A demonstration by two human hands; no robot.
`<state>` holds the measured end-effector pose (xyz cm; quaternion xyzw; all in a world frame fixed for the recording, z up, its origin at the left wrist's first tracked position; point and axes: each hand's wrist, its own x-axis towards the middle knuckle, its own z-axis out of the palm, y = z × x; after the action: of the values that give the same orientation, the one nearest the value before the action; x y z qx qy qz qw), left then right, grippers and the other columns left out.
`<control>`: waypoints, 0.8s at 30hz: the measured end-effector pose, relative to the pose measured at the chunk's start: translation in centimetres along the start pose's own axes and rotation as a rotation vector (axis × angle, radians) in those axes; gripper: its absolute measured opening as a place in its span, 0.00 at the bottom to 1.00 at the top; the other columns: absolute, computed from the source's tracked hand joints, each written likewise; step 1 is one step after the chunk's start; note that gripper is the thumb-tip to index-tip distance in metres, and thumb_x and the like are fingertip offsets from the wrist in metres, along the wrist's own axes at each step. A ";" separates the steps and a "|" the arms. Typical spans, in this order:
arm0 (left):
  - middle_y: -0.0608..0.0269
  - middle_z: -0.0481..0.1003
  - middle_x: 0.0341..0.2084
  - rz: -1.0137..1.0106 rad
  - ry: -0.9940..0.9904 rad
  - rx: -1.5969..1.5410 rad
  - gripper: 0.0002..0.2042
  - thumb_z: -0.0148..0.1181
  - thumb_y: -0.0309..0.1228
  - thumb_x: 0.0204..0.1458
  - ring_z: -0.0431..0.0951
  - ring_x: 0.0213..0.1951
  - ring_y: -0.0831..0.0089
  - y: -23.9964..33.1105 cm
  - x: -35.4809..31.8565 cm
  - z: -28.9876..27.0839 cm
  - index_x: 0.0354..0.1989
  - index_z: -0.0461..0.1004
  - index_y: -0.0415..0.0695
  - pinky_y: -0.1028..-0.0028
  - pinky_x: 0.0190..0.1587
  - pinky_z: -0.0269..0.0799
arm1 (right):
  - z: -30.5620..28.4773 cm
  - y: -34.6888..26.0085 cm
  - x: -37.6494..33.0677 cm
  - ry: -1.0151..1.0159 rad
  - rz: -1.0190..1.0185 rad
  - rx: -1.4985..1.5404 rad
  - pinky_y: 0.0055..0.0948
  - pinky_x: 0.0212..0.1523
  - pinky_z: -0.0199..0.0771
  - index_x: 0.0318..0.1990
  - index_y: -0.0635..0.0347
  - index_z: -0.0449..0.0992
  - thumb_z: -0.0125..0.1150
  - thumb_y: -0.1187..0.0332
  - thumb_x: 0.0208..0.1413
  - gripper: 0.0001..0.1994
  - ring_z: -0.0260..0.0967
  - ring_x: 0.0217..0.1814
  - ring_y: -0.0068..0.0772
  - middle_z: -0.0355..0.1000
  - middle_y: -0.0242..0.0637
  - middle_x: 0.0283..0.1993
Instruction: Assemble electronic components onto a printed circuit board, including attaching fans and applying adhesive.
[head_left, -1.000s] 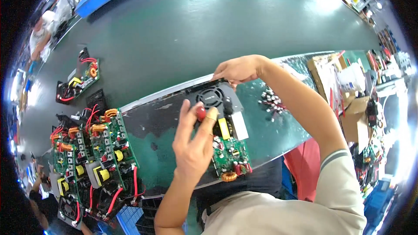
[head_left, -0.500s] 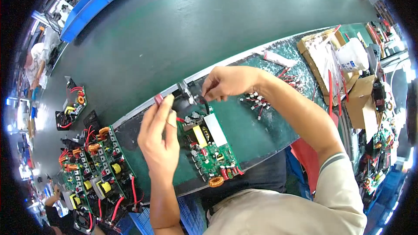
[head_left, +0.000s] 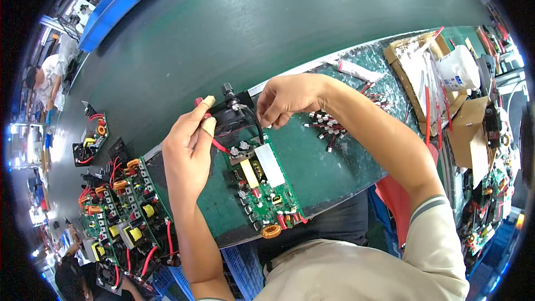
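In the middle lies a green circuit board [head_left: 287, 187] with a white plate, a yellow-wrapped part and a copper coil at its near end. At its far end stands a black fan panel [head_left: 227, 118] bearing a black terminal post [head_left: 227, 89] and a red one. Thick red and black wires join panel and board. My left hand [head_left: 186, 145], with pale finger covers, grips the panel at its left edge, by the red post. My right hand [head_left: 278, 103] is closed in a pinch beside the panel's right edge. A small white bit shows under its fingertips; what they hold is mostly hidden.
Several similar boards [head_left: 125, 212] stand at the left, one more [head_left: 95, 136] beyond them. White-plugged wire leads [head_left: 334, 128] lie right of my right hand. Farther right are a cardboard tray [head_left: 401, 58], a white bucket [head_left: 460, 69] and an open box [head_left: 468, 128]. A blue bin [head_left: 128, 8] sits far left.
The fan panel has turned, so its face and the black post now show. My left hand has shifted left with it. My right hand stays pinched near the same spot.
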<state>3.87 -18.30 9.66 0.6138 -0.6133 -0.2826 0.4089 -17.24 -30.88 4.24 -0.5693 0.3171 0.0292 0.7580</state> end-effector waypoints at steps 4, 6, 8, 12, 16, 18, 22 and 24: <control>0.60 0.77 0.39 -0.010 -0.009 0.046 0.14 0.57 0.24 0.61 0.76 0.39 0.79 0.2 0.1 -0.1 0.55 0.76 0.41 0.78 0.44 0.74 | 0.1 0.0 -0.1 0.004 -0.005 -0.002 0.25 0.41 0.78 0.35 0.64 0.81 0.67 0.73 0.52 0.05 0.75 0.36 0.27 0.78 0.35 0.35; 0.60 0.77 0.38 -0.014 -0.005 0.025 0.14 0.57 0.25 0.61 0.76 0.38 0.79 0.1 0.1 0.0 0.55 0.76 0.41 0.78 0.44 0.74 | 0.4 0.1 -0.2 0.014 -0.040 -0.031 0.25 0.40 0.78 0.34 0.65 0.80 0.67 0.74 0.50 0.05 0.75 0.34 0.27 0.77 0.36 0.32; 0.56 0.77 0.36 0.045 0.008 0.084 0.14 0.58 0.25 0.60 0.77 0.37 0.74 -0.2 -0.2 0.1 0.54 0.76 0.41 0.76 0.43 0.73 | 1.0 0.2 -0.1 0.039 -0.059 -0.185 0.27 0.40 0.77 0.35 0.66 0.80 0.66 0.75 0.47 0.07 0.75 0.34 0.28 0.77 0.36 0.30; 0.51 0.77 0.38 0.114 0.060 0.223 0.13 0.58 0.23 0.58 0.79 0.38 0.61 1.0 -1.0 0.9 0.52 0.77 0.41 0.70 0.45 0.72 | 2.8 0.3 -1.3 0.287 -0.139 -0.556 0.35 0.42 0.77 0.40 0.71 0.79 0.64 0.75 0.43 0.14 0.78 0.38 0.37 0.80 0.45 0.33; 0.51 0.77 0.41 0.203 0.096 0.316 0.14 0.57 0.21 0.56 0.79 0.41 0.59 1.0 -2.7 0.9 0.51 0.77 0.39 0.68 0.46 0.73 | 4.2 1.1 -1.5 0.422 -0.285 -0.580 0.36 0.42 0.77 0.38 0.67 0.80 0.62 0.75 0.45 0.11 0.79 0.38 0.45 0.79 0.48 0.35; 0.50 0.77 0.42 0.226 0.151 0.328 0.14 0.56 0.20 0.56 0.78 0.40 0.59 0.8 -3.2 1.2 0.51 0.77 0.39 0.67 0.44 0.73 | 4.3 2.0 -1.4 0.466 -0.336 -0.572 0.36 0.41 0.77 0.37 0.65 0.81 0.62 0.75 0.45 0.10 0.79 0.37 0.44 0.79 0.48 0.34; 0.50 0.77 0.41 0.199 0.145 0.274 0.14 0.56 0.21 0.58 0.78 0.40 0.62 0.1 -4.0 1.2 0.52 0.77 0.38 0.70 0.40 0.73 | 5.1 2.8 -1.8 0.530 -0.373 -0.404 0.33 0.38 0.77 0.36 0.62 0.82 0.62 0.77 0.46 0.08 0.79 0.34 0.40 0.79 0.46 0.30; 0.51 0.76 0.41 0.191 0.140 0.292 0.14 0.55 0.22 0.59 0.78 0.40 0.62 0.5 -4.1 1.4 0.53 0.76 0.38 0.69 0.40 0.73 | 5.5 3.3 -2.0 0.587 -0.385 -0.325 0.33 0.38 0.77 0.37 0.63 0.82 0.63 0.79 0.46 0.09 0.79 0.33 0.38 0.79 0.45 0.30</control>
<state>2.08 -14.41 8.71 0.6239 -0.6731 -0.1072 0.3824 -17.70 -24.20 3.36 -0.7152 0.3990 -0.2281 0.5266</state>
